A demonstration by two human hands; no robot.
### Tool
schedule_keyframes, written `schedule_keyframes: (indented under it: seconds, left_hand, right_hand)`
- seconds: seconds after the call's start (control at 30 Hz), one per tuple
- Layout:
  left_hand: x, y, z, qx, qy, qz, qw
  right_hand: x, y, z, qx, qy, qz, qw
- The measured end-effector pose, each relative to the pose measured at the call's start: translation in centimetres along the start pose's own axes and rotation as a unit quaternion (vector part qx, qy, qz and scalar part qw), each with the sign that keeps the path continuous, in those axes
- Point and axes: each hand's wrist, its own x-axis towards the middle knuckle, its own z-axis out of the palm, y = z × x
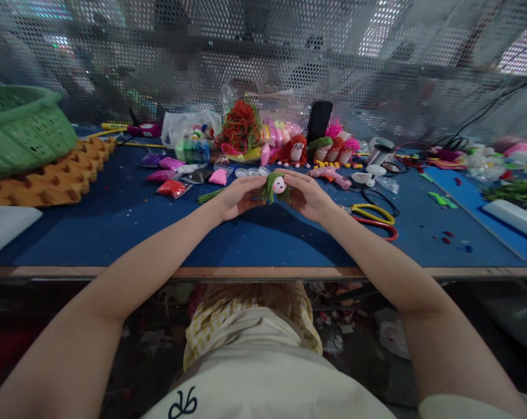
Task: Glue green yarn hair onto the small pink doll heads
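Both hands meet over the middle of the blue table [115, 221]. Between them is a small doll head [278, 185] with a pink face and green yarn hair. My left hand [237, 195] grips its left side with the fingers curled round the hair. My right hand [305, 193] closes on its right side. Just behind stand finished dolls with red hair [296, 150], green hair [321, 148] and pink hair [348, 150].
A green basket [21, 128] rests on orange foam pieces [58, 171] at the left. Small bags of coloured clay [173, 187] lie behind my left hand. Yellow and red scissors [374, 218] and a pink glue gun [331, 176] lie right. A perforated screen backs the table.
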Motion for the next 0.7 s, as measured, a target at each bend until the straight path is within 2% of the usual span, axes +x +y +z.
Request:
schedule_keyframes:
  seconds: [0.17,0.3,0.5,0.7]
  left_hand:
    - [0.1,0.0,-0.3,-0.026,-0.019,0.021,0.999]
    - [-0.1,-0.1,-0.6,-0.023,-0.064,0.037,0.997]
    - [-0.7,-0.1,-0.3,-0.025,-0.139,0.064,0.988]
    - [-1.4,-0.2,0.5,-0.032,-0.151,0.075,0.985]
  right_hand:
    - [0.2,0.1,0.1,0.002,0.008,0.018,1.000]
    - [0.1,0.4,0.1,0.009,0.000,0.031,0.999]
    - [-0.5,0.7,0.1,0.027,-0.073,0.041,0.996]
    - [-0.6,0.6,0.1,0.058,-0.133,0.011,0.989]
